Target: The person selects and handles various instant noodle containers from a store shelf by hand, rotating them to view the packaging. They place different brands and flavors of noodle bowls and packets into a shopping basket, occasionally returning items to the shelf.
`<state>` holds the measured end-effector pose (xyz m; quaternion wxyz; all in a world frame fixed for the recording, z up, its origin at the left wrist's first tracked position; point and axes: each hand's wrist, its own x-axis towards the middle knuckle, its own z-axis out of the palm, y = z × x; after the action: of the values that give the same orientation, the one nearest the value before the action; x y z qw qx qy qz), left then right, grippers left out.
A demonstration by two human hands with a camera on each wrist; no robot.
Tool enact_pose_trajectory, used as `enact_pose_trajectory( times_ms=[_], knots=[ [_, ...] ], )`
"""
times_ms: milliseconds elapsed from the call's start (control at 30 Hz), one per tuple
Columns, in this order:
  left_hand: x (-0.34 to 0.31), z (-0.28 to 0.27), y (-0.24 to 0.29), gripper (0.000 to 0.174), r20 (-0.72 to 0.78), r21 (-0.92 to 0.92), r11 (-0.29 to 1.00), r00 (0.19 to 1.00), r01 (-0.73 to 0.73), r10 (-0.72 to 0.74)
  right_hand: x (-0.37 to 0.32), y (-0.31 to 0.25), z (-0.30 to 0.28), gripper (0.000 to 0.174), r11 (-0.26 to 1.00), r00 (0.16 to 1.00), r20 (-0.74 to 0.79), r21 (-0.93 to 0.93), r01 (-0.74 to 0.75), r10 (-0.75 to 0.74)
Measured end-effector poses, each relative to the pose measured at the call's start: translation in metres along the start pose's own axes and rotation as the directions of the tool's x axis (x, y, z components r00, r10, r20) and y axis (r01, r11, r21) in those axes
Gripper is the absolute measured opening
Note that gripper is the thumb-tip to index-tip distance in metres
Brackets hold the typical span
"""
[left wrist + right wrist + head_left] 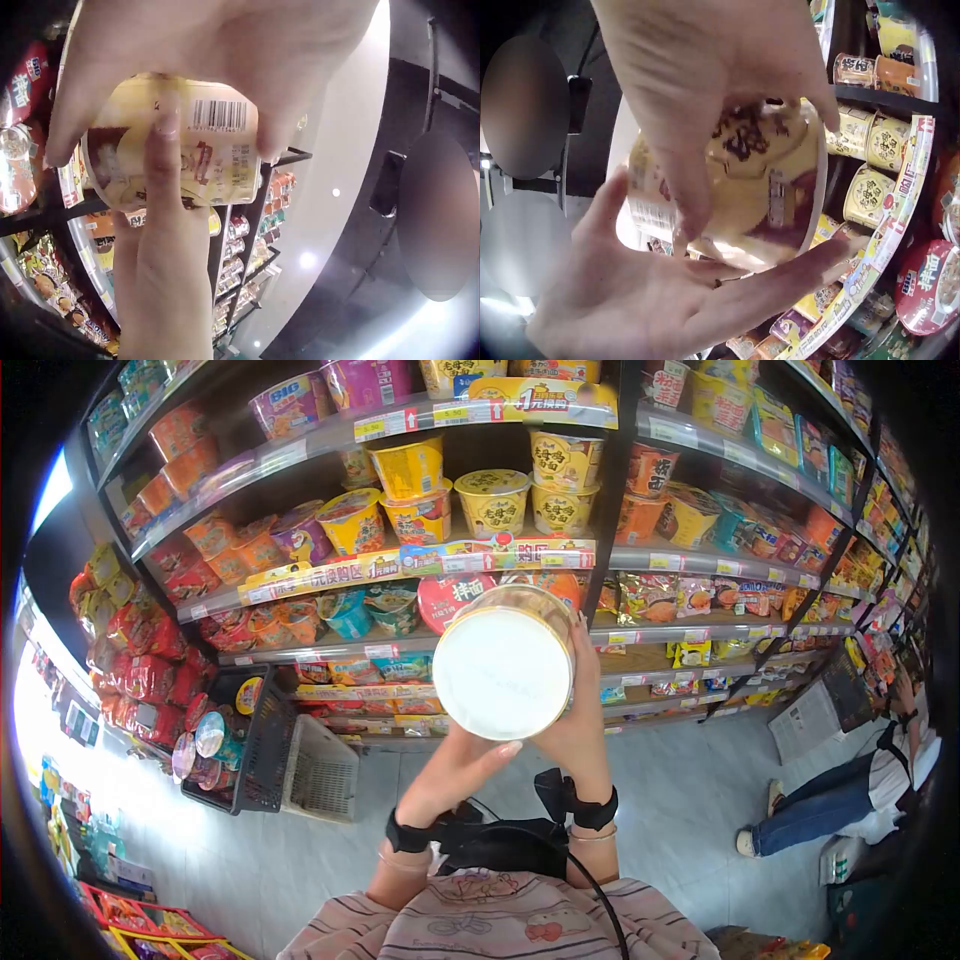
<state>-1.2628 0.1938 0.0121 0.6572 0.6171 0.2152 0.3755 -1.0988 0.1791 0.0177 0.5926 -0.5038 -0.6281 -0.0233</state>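
Both hands hold a yellow instant noodle cup point(504, 674), its flat white base facing the head camera. My left hand point(455, 765) grips it at the lower left, thumb along the rim and the other fingers hidden in the head view. Along the cup's right side lies my right hand point(578, 725), fingers wrapped round the wall. A barcode and printed label show on the cup point(199, 154) in the left wrist view, beside the right thumb. The right wrist view shows its dark lettering, with the left hand point(652, 300) curved beneath.
Shelves point(420, 565) of noodle cups and packets stand ahead, more yellow cups point(492, 500) among them. A black basket point(262, 745) of noodle cups and a pale basket point(320, 760) stand lower left. Another person point(830, 800) is at the right.
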Motion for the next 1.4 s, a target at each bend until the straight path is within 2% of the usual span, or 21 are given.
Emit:
enact_pose_trajectory(
  times_ms=[33,133,233,267,367,467,567,800,1100,1200,1300,1400],
  knots=[
    [0.0,-0.004,-0.001,0.094,0.024,0.036,0.997,0.998,-0.064,0.063,0.001,0.0,-0.008,0.105,0.999,0.999,0.035,0.028,-0.02,0.019],
    [0.003,-0.025,0.007,0.114,-0.05,0.295,0.918,0.955,-0.265,0.292,0.002,0.003,-0.032,0.104,0.988,0.983,0.168,0.119,-0.094,0.073],
    [0.002,-0.026,0.027,0.129,0.101,0.575,0.737,0.925,-0.355,0.366,-0.004,-0.001,-0.043,0.107,0.954,0.93,0.35,0.224,-0.197,0.11],
    [0.003,-0.022,0.028,0.131,0.205,0.653,0.651,0.918,-0.387,0.34,-0.004,-0.008,-0.046,0.109,0.943,0.91,0.399,0.244,-0.228,0.117],
    [0.005,-0.012,0.034,0.127,0.153,0.462,0.792,0.915,-0.4,0.373,-0.007,-0.014,-0.054,0.112,0.919,0.88,0.446,0.258,-0.298,0.161],
    [0.008,-0.013,0.024,0.122,0.094,0.491,0.803,0.937,-0.338,0.337,-0.011,-0.013,-0.062,0.114,0.924,0.88,0.435,0.224,-0.31,0.19],
    [0.009,-0.009,0.026,0.12,0.106,0.494,0.778,0.915,-0.388,0.389,-0.012,-0.019,-0.067,0.115,0.929,0.886,0.416,0.201,-0.31,0.206],
    [0.007,-0.011,0.026,0.117,0.095,0.486,0.796,0.927,-0.361,0.362,-0.014,-0.022,-0.068,0.116,0.935,0.878,0.417,0.149,-0.322,0.236],
    [0.01,-0.014,0.025,0.116,0.104,0.466,0.821,0.942,-0.329,0.319,-0.015,-0.022,-0.068,0.115,0.906,0.856,0.443,0.188,-0.379,0.265],
    [0.01,-0.018,0.019,0.107,0.111,0.508,0.802,0.948,-0.313,0.299,-0.016,-0.009,-0.063,0.108,0.915,0.86,0.46,0.205,-0.347,0.223],
    [0.008,-0.017,0.018,0.09,0.039,0.602,0.762,0.962,-0.239,0.27,-0.016,-0.001,-0.061,0.098,0.977,0.938,0.338,0.158,-0.143,0.082],
    [0.006,-0.011,0.022,0.073,-0.029,0.522,0.831,0.97,-0.191,0.242,-0.007,-0.008,-0.06,0.092,0.994,0.956,0.288,0.11,0.017,-0.049]
  ],
)
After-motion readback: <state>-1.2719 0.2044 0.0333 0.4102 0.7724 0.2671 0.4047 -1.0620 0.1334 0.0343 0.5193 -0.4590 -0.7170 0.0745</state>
